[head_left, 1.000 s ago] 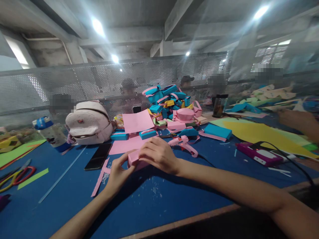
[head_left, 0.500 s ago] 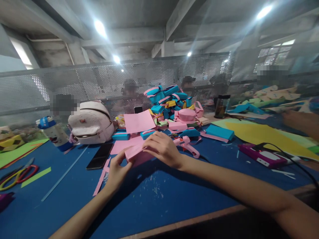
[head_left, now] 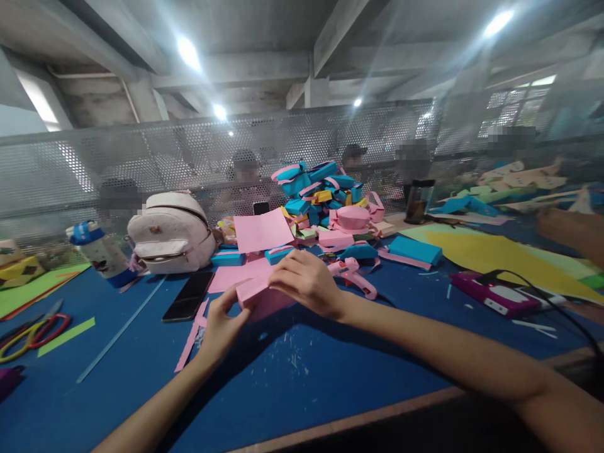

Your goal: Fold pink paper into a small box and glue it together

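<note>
Head view. Landmark: the pink glue gun (head_left: pixel 352 275). Left of it, the pink paper box (head_left: pixel 253 289) is held between both hands. The left hand (head_left: pixel 221 318) is partly curled, thumb and fingers gripping the box's left end; the right hand (head_left: pixel 309 283) has its fingers bunched on the right end. Folded edges show at the left; completion is judged partial. Beyond the glue gun stands a heap of folded paper pieces (head_left: pixel 325 189). The box's right end and underside are hidden; whether any seam is glued cannot be determined.
</note>
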A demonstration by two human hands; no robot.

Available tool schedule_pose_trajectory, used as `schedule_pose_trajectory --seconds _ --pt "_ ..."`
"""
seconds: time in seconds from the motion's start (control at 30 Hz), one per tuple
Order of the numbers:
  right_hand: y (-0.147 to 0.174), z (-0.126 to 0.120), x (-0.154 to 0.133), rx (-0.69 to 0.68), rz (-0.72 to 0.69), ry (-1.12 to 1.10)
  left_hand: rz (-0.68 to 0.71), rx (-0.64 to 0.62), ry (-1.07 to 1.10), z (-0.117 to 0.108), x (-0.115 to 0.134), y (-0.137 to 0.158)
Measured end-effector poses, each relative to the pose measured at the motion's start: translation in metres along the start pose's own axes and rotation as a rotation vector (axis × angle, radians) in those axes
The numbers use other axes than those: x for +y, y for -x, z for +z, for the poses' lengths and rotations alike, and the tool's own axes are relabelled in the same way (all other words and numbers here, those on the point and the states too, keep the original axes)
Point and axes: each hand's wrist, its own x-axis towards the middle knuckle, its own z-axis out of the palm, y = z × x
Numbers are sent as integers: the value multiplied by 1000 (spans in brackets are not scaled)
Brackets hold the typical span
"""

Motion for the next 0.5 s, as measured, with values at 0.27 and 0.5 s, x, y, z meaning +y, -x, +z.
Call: schedule_pose_trajectory --seconds 0.27,0.5 --pt "-2 -2 0 -11 -17 -7 17 -5 -23 -1 -2 0" --pt "-4 -4 -3 -72 -4 22 26 -12 -30 -1 -2 1"
